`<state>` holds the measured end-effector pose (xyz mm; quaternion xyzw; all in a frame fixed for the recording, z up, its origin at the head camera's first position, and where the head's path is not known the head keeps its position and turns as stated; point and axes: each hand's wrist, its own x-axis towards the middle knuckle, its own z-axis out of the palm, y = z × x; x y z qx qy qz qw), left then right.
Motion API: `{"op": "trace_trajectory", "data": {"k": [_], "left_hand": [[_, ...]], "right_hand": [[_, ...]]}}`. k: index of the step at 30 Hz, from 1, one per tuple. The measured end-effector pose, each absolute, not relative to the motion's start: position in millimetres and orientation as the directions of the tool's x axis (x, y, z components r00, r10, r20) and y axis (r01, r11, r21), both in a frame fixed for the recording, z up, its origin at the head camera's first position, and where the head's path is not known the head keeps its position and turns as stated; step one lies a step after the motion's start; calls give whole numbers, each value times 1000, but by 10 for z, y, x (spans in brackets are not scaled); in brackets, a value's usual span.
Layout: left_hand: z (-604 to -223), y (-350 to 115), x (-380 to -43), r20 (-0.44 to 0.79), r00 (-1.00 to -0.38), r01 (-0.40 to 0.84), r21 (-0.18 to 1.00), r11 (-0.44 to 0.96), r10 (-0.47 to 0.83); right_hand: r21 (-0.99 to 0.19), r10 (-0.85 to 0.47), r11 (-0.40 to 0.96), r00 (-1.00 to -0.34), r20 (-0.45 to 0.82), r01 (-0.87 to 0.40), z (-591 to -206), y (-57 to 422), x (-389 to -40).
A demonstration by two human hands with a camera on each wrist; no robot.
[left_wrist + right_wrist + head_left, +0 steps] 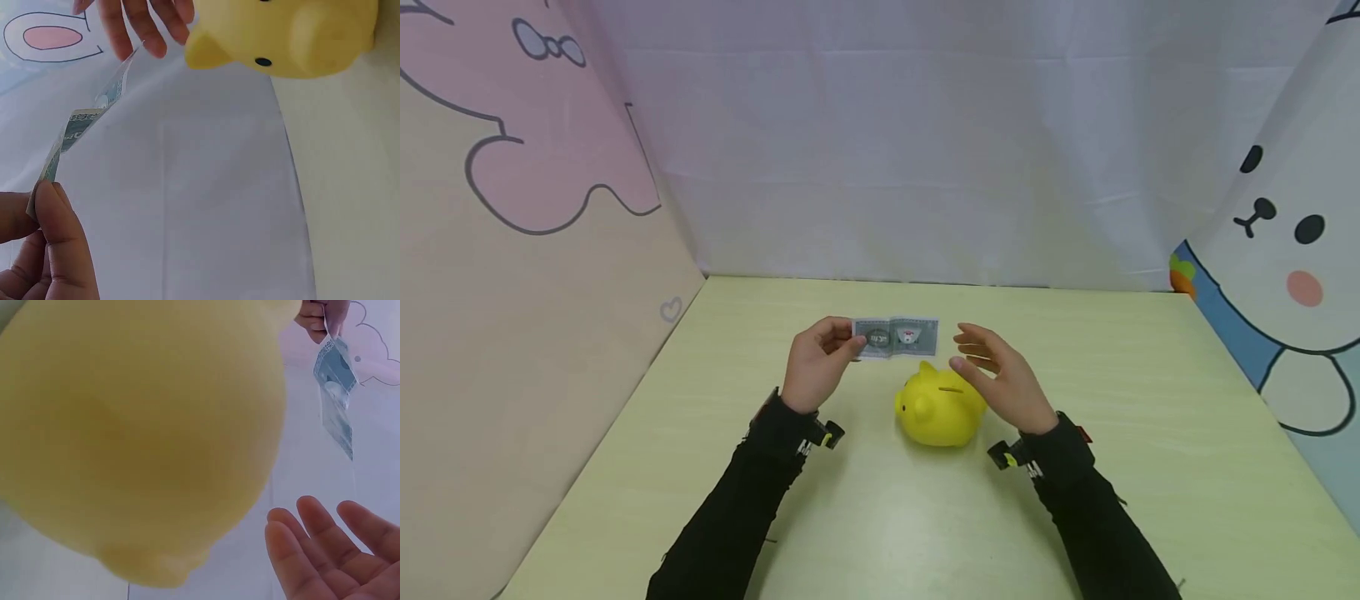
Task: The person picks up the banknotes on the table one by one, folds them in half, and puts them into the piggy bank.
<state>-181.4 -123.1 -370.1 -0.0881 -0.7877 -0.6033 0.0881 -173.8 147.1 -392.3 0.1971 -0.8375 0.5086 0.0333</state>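
Observation:
My left hand (pixel 818 360) pinches the left end of a creased green-grey banknote (pixel 915 336) between thumb and forefinger. In the left wrist view the note (pixel 81 125) zigzags along its folds. Below it on the table stands a yellow piggy bank (pixel 938 417), snout to the left, with a dark slot on its top. My right hand (pixel 1007 379) hovers by the piggy bank's right side, fingers extended and thumb apart, holding nothing. A gap separates its fingertips from the note's free right end. The right wrist view shows the piggy bank (pixel 137 425) large beside the open right hand (pixel 337 556).
The pale yellow table (pixel 865 517) meets a white cloth backdrop (pixel 887 150) at its far edge. A printed cartoon panel stands at either side, the left one (pixel 535 333) pink and beige. Small cameras are strapped to both wrists over black sleeves (pixel 730 500).

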Motion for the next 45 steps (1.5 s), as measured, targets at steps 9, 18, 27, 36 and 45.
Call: {"op": "trace_trajectory", "data": {"k": [9,18,27,36,45], "left_hand": [[-3688,-1034,-1755,274,-959,283,947,154,77],[-3695,-936,-1734,317,-943,326,941,89,103],[-3720,-905,-1729,305,-948,314,942,117,88],[-3770,-902,-1751,295,-951,305,943,135,89],[-3723,-891,-1726,286,-952,298,947,116,111]], "right_hand": [[-870,-215,359,-937,274,-337,-3783,1371,-1753],[-892,-154,260,-928,339,-369,-3786,1353,-1759],[-902,-103,230,-931,351,-366,-3781,1376,-1744],[-911,-55,219,-937,345,-349,-3798,1407,-1750],[-920,-24,195,-939,343,-341,-3779,1397,-1740]]}}
